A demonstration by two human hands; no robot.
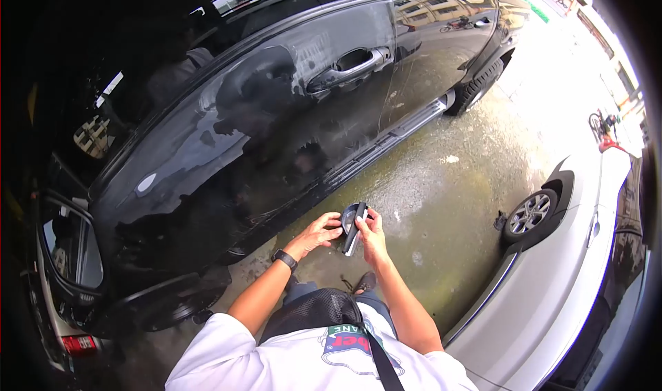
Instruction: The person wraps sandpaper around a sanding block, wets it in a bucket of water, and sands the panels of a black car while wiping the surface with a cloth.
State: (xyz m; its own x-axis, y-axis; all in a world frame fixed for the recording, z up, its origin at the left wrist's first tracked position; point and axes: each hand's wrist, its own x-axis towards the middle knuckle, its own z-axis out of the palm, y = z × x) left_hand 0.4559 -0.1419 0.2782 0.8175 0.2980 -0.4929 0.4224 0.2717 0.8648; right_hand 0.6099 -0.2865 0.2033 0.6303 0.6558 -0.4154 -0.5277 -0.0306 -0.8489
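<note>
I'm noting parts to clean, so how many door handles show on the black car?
2: the front handle on the nearer door, and the rear handle on the door beyond it. Any on the far side are hidden.

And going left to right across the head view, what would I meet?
Black car's side mirror → wristwatch → left hand → right hand → black car's rear tire → pale car's wheel.

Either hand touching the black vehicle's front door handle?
No, the left hand and right hand are at a small dark item, apart from the door handle.
</note>
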